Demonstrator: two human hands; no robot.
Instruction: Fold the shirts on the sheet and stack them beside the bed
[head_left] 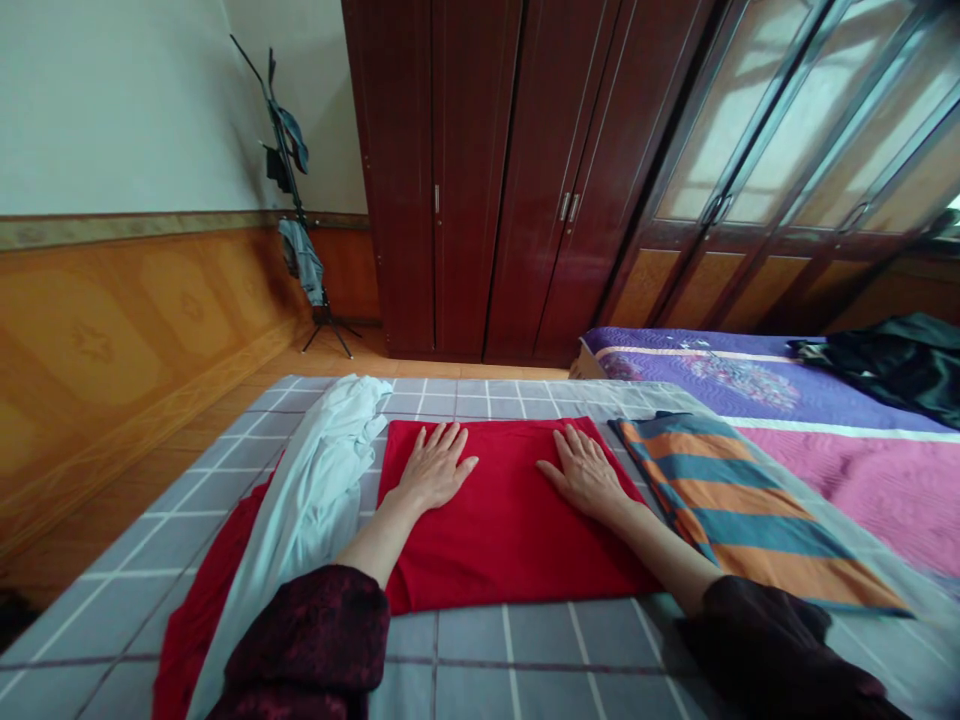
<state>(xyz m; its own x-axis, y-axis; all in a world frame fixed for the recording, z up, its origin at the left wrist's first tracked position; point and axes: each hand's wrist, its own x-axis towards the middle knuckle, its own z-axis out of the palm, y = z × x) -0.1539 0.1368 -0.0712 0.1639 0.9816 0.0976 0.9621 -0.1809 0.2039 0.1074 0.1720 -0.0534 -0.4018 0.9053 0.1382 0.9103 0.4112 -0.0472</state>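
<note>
A red garment (517,530), folded into a flat rectangle, lies in front of me on a grey checked bed cover (480,645). My left hand (435,468) rests palm down on its far left part, fingers spread. On the far right part my right hand (585,472) lies flat too, its thumb pointing inward. Neither hand grips the cloth. Just right of it is a folded orange and teal striped garment (750,500). Along the left side stretches a crumpled white garment (319,490), with another red cloth (202,600) partly hidden beneath it.
A second bed with a purple and pink cover (847,480) adjoins at the right, a dark garment (900,365) on it. Beyond stands a dark red wardrobe (480,180) with closed doors. A coat rack (289,170) with hung items occupies the far left corner.
</note>
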